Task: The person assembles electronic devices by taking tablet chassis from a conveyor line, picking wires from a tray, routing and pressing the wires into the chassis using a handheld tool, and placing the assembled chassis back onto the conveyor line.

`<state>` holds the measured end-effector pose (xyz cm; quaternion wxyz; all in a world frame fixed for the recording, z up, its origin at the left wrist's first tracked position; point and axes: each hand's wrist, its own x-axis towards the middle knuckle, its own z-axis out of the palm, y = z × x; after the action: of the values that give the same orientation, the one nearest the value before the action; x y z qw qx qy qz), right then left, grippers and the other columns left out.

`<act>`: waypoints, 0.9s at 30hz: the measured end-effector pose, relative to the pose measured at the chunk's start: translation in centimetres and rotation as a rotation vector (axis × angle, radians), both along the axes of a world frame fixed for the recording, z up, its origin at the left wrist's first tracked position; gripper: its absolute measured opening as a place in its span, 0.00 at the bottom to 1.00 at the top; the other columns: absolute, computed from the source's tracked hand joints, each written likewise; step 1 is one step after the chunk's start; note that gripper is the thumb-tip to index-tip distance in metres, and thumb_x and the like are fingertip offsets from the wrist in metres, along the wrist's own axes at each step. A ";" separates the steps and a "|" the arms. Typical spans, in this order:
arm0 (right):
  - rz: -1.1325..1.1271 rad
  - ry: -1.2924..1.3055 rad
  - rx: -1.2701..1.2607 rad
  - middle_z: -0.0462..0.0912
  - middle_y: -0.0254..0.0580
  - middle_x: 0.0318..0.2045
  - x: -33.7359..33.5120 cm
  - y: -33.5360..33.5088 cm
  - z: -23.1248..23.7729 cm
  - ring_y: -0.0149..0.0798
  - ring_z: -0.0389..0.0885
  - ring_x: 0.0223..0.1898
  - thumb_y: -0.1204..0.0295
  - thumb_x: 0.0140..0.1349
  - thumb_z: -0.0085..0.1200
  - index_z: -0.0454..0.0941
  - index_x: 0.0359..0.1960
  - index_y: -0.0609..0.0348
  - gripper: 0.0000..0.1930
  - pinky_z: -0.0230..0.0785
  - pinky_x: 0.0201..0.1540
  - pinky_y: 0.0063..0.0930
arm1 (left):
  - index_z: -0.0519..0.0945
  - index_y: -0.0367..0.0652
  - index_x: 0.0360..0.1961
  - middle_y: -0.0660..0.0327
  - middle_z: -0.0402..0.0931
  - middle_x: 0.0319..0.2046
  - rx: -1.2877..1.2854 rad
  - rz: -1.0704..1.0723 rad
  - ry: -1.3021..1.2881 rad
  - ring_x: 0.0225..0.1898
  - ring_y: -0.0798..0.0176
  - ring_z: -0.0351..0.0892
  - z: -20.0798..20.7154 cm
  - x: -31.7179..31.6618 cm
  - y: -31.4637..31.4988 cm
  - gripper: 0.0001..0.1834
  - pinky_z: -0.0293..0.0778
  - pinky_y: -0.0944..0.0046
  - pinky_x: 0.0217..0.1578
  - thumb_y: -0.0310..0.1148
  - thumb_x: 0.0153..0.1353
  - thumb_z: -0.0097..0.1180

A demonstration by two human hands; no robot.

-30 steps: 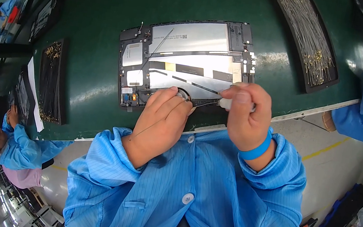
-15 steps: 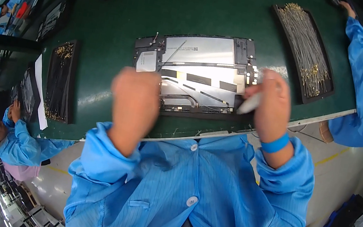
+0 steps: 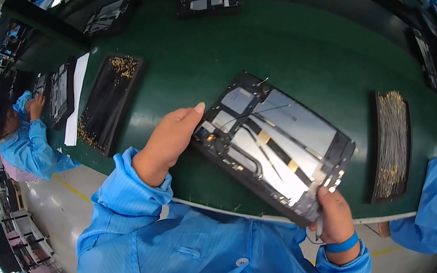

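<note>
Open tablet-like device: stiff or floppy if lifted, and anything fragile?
The open device is probably stiff: no sag shows between the left hand at one end and the right hand gripping the other. Likely fragile on top, since its silver panels are uncovered. The thin black cable is probably floppy and could snag: it curves over the top.

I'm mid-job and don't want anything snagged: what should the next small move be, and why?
Probably turn the open tablet slowly, face up, square to the green table: it sits skewed, with the left hand at its left end. The right hand grips the near right corner alongside a white tool, and a thin black cable crosses its top.
</note>
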<state>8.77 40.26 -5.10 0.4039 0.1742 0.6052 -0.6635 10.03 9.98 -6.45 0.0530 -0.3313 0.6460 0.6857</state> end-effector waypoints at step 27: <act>0.031 0.953 0.234 0.72 0.43 0.33 -7.8 -8.8 -5.9 0.25 0.67 0.23 0.73 0.55 0.44 0.59 0.50 0.62 0.20 0.62 0.22 0.15 | 0.69 0.43 0.31 0.63 0.68 0.29 0.606 0.785 0.437 0.29 0.65 0.66 -3.0 -22.6 -12.4 0.08 0.64 0.68 0.33 0.34 0.52 0.49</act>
<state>0.97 31.43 -11.04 0.0693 -0.1135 0.7958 -0.5908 -12.52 -2.45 -9.43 -0.2495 -0.3672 0.2432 0.8624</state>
